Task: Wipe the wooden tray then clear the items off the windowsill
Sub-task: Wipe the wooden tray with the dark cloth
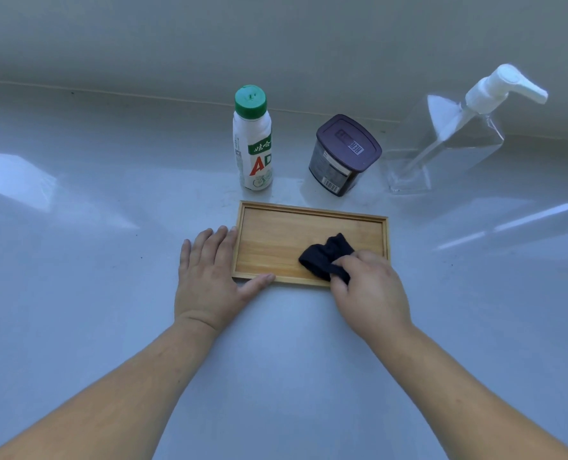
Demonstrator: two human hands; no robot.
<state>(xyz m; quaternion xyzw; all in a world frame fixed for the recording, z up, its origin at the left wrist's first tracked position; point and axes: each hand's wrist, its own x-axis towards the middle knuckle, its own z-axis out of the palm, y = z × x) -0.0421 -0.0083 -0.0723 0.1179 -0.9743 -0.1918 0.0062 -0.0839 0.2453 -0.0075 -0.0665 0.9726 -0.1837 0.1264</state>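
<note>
A shallow rectangular wooden tray lies flat on the pale windowsill. My left hand rests flat against the tray's left end, fingers spread, thumb along its near rim. My right hand is closed around a dark crumpled cloth, which presses on the tray's right half near the front rim. Behind the tray stand a white drink bottle with a green cap, a dark lidded jar and a clear pump dispenser with a white nozzle.
A wall or window frame rises right behind the three containers. The sill stretches wide to both sides and toward me, with bright light patches at far left and right.
</note>
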